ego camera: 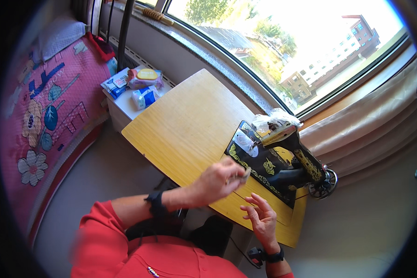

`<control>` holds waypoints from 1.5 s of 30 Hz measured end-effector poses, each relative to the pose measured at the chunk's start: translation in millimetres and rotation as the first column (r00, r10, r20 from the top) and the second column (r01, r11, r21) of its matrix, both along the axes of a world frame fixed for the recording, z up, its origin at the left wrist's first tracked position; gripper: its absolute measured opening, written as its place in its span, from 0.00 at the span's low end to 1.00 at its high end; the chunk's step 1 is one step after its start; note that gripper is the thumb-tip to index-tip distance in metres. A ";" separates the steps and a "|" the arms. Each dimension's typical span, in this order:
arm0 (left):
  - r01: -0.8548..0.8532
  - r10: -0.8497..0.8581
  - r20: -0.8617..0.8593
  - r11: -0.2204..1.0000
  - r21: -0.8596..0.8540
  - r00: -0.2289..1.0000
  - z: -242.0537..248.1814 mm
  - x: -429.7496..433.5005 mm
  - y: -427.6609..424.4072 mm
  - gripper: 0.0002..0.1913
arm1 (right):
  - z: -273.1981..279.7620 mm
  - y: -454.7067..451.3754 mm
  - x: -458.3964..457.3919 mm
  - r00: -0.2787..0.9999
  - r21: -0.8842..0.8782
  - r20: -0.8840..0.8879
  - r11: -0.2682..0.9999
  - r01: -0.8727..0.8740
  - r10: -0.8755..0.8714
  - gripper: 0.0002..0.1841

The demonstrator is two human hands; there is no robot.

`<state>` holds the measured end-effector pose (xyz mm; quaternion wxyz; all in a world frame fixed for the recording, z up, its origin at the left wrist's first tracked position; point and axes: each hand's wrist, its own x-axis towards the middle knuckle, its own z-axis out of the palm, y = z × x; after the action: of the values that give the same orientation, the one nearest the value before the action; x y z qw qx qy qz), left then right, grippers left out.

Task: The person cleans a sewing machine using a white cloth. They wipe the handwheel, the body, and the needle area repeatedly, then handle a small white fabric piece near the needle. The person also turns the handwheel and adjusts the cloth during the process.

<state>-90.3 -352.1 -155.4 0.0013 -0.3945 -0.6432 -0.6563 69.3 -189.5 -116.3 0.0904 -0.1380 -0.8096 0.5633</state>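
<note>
My left hand (pixel 217 182) is above the near part of a yellow wood-topped sewing table (pixel 180 128), closed on a small greyish item (pixel 243 176). Motion blur keeps me from telling what that item is. Lower and to the right, my right hand (pixel 262 217) hovers near the table's front edge with its fingers apart and nothing visible in them. Just beyond both hands stands a black sewing machine (pixel 267 166) with gold ornament. Crumpled clear plastic (pixel 276 118) covers the top of its head end, and its handwheel (pixel 323 184) is at the right.
Several soft packs, apparently wipes (pixel 146 78), lie on a white cabinet (pixel 125 111) left of the table. A bed with a pink quilt (pixel 55 114) fills the far left. A wooden massage roller (pixel 154 14) rests on the windowsill (pixel 208 59). A pale curtain (pixel 365 128) hangs at right.
</note>
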 end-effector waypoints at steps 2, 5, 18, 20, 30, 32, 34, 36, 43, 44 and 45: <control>-0.076 0.068 -0.122 0.995 -0.066 0.990 8.7 -29.2 19.2 0.08 | -12.3 14.2 11.1 0.995 0.418 -0.095 0.908 0.005 0.038 0.18; -0.146 0.097 -0.278 0.976 -0.163 0.956 17.4 -65.3 56.9 0.09 | -37.2 30.9 28.9 0.979 0.706 -0.189 0.703 0.085 0.072 0.19; -0.270 0.267 -0.275 0.962 0.027 0.924 -10.0 -91.9 153.7 0.03 | -83.9 45.6 41.0 0.942 0.731 -0.336 0.628 0.266 -0.008 0.19; -0.295 0.282 -0.269 0.956 -0.009 0.921 -11.0 -90.8 153.4 0.04 | -83.5 43.7 40.6 0.945 0.736 -0.327 0.623 0.266 -0.017 0.19; -0.272 0.285 -0.271 0.959 0.084 0.919 24.4 -93.7 152.9 0.04 | -82.6 43.7 41.3 0.943 0.780 -0.332 0.563 0.273 0.002 0.18; -0.286 0.276 -0.216 0.958 -0.016 0.936 20.1 -93.1 152.7 0.04 | -83.7 45.0 39.8 0.941 0.781 -0.339 0.562 0.272 0.015 0.18; -0.256 0.239 -0.114 0.952 -0.170 0.964 10.3 -91.4 149.2 0.05 | -84.5 45.4 39.7 0.942 0.777 -0.336 0.567 0.272 0.010 0.19; -0.261 0.247 -0.111 0.956 -0.132 0.963 3.3 -92.1 149.1 0.05 | -84.8 45.5 39.4 0.943 0.776 -0.332 0.569 0.272 0.003 0.19; -0.297 0.267 -0.173 0.937 -0.185 0.948 12.8 -92.5 149.7 0.05 | -82.9 44.1 39.4 0.944 0.773 -0.329 0.572 0.273 -0.006 0.20; -0.304 0.268 -0.185 0.929 -0.210 0.946 16.4 -92.3 150.1 0.05 | -83.0 44.4 39.5 0.944 0.772 -0.329 0.575 0.273 -0.006 0.20; -0.290 0.265 -0.175 0.947 -0.139 0.948 20.8 -93.9 151.9 0.05 | -83.4 44.5 39.3 0.942 0.773 -0.335 0.570 0.278 -0.006 0.19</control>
<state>-184.2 -200.1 -134.7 0.1114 -0.3479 -0.7417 -0.5625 108.6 -145.0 -199.8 0.3084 -0.0611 -0.9396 0.1354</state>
